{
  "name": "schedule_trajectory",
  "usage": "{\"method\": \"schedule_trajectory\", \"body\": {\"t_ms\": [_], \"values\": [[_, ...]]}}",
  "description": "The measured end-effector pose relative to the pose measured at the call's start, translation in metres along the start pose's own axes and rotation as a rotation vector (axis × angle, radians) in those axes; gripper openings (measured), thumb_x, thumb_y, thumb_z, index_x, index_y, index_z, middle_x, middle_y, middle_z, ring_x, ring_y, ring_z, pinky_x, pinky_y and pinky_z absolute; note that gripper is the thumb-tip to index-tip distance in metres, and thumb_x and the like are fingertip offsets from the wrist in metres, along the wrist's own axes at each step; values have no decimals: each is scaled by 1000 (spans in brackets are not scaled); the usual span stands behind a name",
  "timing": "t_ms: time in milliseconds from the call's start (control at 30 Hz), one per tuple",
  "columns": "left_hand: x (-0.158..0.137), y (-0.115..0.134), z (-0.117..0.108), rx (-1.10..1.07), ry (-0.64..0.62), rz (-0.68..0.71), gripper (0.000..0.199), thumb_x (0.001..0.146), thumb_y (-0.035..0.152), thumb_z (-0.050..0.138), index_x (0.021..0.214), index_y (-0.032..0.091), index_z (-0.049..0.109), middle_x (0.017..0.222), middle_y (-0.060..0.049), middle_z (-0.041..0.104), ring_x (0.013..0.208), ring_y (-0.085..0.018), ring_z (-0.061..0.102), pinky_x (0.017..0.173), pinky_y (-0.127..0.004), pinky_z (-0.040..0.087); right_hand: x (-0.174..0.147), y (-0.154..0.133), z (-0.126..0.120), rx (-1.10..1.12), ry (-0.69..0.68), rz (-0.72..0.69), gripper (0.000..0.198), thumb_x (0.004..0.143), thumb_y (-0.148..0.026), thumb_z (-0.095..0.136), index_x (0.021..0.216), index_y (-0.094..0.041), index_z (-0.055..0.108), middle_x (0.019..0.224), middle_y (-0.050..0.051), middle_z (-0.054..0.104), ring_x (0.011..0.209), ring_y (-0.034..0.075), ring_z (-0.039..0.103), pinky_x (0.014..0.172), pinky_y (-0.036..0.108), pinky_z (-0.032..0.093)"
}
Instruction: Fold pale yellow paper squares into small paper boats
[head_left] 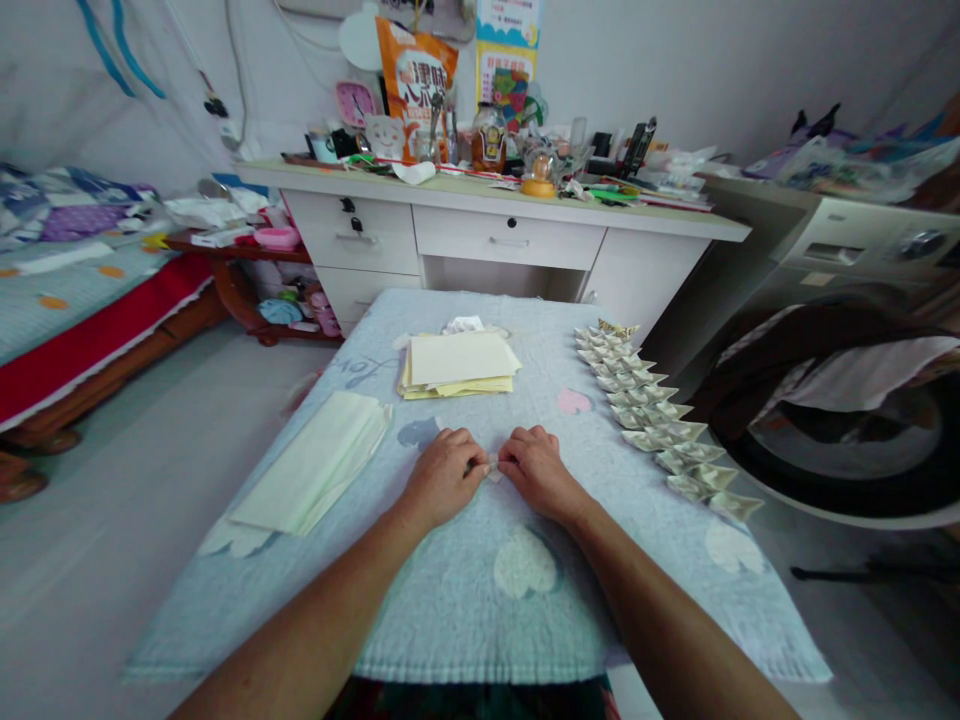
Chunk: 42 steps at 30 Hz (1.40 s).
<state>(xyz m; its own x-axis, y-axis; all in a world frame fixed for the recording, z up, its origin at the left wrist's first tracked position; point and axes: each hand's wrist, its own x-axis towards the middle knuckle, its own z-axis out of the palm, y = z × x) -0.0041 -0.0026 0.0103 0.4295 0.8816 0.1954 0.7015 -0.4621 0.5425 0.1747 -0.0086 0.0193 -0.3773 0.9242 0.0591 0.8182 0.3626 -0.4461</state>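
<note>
Both hands meet over the middle of the cloth-covered table [465, 580]. My left hand [450, 475] is closed, its thumb and fingers pinching one side of a small piece of folded paper [494, 470]. On the other side, my right hand [538, 470] pinches the same paper. Much of that paper is hidden by the fingers. Beyond the hands lies a stack of cream and yellow paper sheets [465, 358]. A pile of long pale-green paper [311, 465] rests to the left. Along the right side run rows of small folded paper boats [649, 405].
A white desk [465, 220] crowded with items stands behind the table, bearing an orange snack bag [417, 90] and a jar [489, 138]. A front-loading washing machine [847, 260] with clothes in its door is at right. A bed [82, 300] is at left.
</note>
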Motion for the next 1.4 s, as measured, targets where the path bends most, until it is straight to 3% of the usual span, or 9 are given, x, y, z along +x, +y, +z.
{"method": "schedule_trajectory", "body": {"t_ms": [200, 533, 800, 1000, 1400], "values": [[4, -1, 2, 22, -3, -4, 12, 81, 19, 57, 71, 20, 65, 79, -2, 60, 83, -18, 54, 78, -32, 39, 0, -2, -3, -5, -16, 43, 16, 92, -25, 53, 84, -19, 66, 90, 3, 59, 89, 18, 45, 77, 31, 25], [6, 2, 4, 76, 4, -122, 13, 81, 25, 57, 71, 21, 65, 83, -2, 63, 88, -20, 53, 78, -33, 36, 3, -6, 5, -83, 28, 120, 18, 91, -32, 54, 83, -19, 64, 93, 4, 59, 91, 19, 45, 77, 32, 25], [4, 5, 4, 131, -7, -128, 17, 84, 26, 53, 74, 22, 66, 86, -3, 63, 90, -21, 52, 76, -35, 34, 2, -5, 8, -151, 28, 108, 22, 93, -36, 51, 85, -19, 63, 95, 5, 57, 92, 21, 44, 77, 34, 26], [0, 1, 0, 125, 51, -129, 9, 79, 30, 62, 74, 23, 66, 87, -3, 62, 92, -23, 52, 76, -34, 34, 4, -5, 8, -172, 17, 89, 22, 93, -35, 52, 84, -19, 63, 95, 6, 58, 93, 22, 44, 77, 35, 26], [4, 2, -2, 40, 22, -228, 9, 77, 27, 63, 70, 22, 68, 83, -1, 65, 89, -21, 55, 77, -34, 33, 7, -5, 8, -185, 10, 100, 23, 93, -35, 51, 83, -19, 64, 95, 7, 60, 92, 23, 44, 77, 36, 25]]}}
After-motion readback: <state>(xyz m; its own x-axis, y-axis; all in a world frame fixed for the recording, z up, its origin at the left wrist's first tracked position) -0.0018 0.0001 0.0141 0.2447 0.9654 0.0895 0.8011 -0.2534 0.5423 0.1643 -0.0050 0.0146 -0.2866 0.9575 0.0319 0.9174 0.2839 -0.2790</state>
